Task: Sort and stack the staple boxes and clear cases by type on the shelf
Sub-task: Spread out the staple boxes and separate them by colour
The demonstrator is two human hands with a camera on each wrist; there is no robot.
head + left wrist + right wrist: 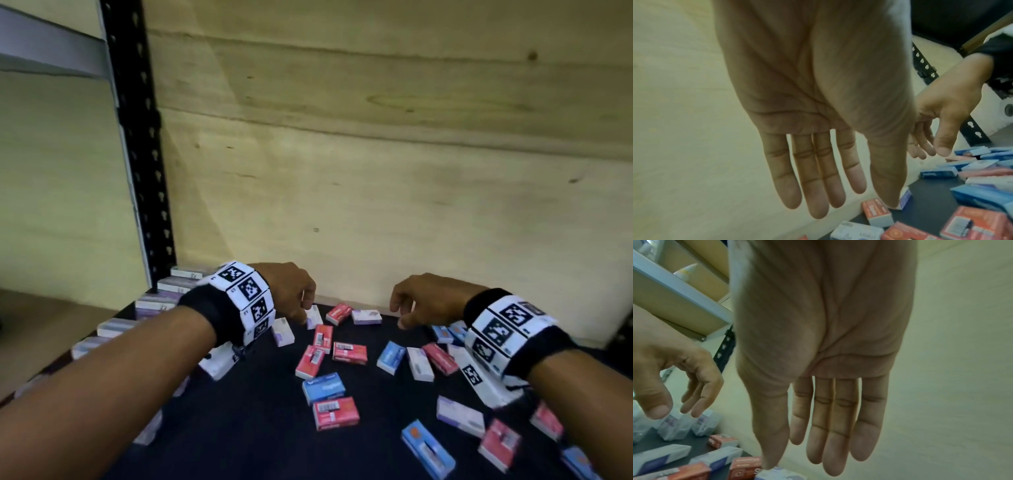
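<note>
We read the white-and-lilac staple box [313, 317] at the back of the dark shelf [260, 428] as the likely next pick. It lies just below our left hand [291, 291], at about 5 o'clock from the fingertips, long axis running roughly 12 to 6. Whether a fingertip already touches it we cannot tell.

Our left hand is clearly nearer; its fingers [818, 178] hang straight and slightly parted, pinching nothing. Our right hand [424, 299] hovers well apart at 3 o'clock, fingers [836, 426] straight and close together, also empty.

At 3 o'clock from the box lie a red box [338, 313] and another lilac box [366, 316], both near. Red boxes [349, 353] crowd at 5 o'clock, blue boxes [323, 388] further toward us. A row of lilac boxes [154, 301] lines the shelf edge at 9 o'clock, beside the black upright [144, 154]. We judge the red neighbours leave room for a grasp across the short sides.
</note>
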